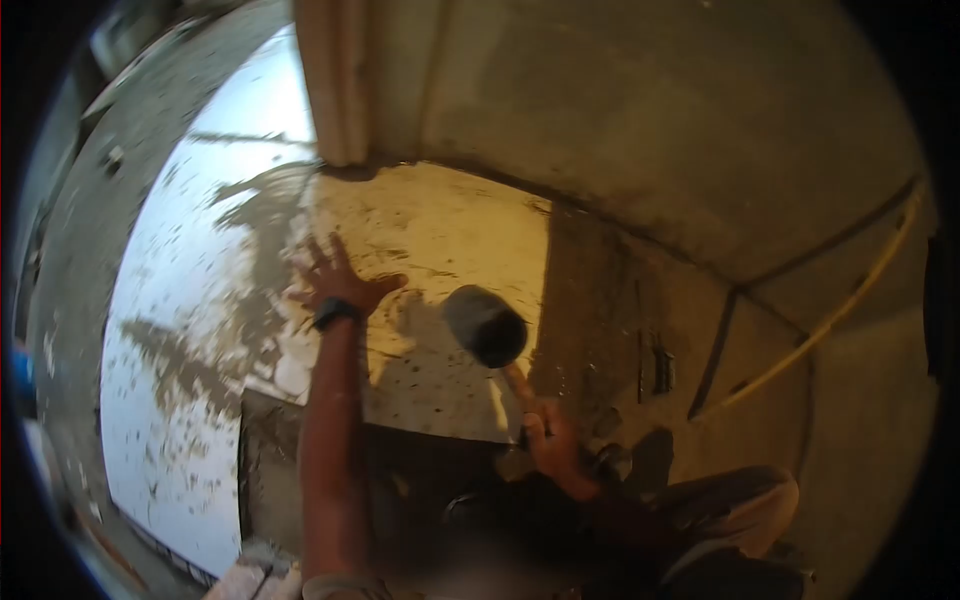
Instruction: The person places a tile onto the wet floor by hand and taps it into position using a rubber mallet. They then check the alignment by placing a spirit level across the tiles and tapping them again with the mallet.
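My left hand [342, 281] lies with its fingers spread on a mud-smeared floor tile [470, 225], a dark watch [337, 312] at its wrist. In my right hand [552, 438] is the handle of a rubber mallet [486, 325], fingers wrapped round it. The mallet's dark head overlaps the right part of the tile in this view. Wet smears and small specks of mortar mark the tile's surface. A dark strip lies along the tile's near edge, by my knees.
More white tiles [170, 270] run along the left, streaked with mortar. A door frame post [335, 80] stands at the tile's far corner, beside a wall [640, 110]. Bare brown floor [590, 300] borders the tile on the right. A yellow hose [830, 325] lies farther right.
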The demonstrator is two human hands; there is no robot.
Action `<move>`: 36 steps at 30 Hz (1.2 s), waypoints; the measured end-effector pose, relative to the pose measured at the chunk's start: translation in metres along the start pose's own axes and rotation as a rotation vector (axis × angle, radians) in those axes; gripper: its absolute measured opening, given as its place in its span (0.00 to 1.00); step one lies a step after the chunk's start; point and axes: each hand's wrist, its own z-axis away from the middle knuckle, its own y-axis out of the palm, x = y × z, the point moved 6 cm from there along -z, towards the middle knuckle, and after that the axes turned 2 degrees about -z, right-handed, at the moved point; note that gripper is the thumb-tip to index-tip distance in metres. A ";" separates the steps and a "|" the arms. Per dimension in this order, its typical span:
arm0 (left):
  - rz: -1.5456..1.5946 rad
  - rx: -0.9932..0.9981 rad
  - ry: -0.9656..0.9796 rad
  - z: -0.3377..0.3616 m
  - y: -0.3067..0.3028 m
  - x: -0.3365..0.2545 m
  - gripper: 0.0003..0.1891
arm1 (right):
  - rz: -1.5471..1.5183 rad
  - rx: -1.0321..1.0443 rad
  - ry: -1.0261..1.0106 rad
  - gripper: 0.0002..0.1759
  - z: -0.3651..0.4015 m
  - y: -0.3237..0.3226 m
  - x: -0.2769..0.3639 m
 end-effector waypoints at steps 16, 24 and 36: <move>0.005 0.031 -0.012 0.010 -0.012 -0.009 0.71 | 0.101 0.218 0.323 0.29 -0.098 0.039 0.016; 0.020 0.058 -0.045 0.006 -0.010 -0.005 0.73 | -0.144 -0.030 0.216 0.25 -0.142 0.043 0.057; 0.083 0.031 -0.045 -0.002 -0.010 -0.007 0.75 | 0.348 0.119 0.153 0.31 -0.223 0.073 0.042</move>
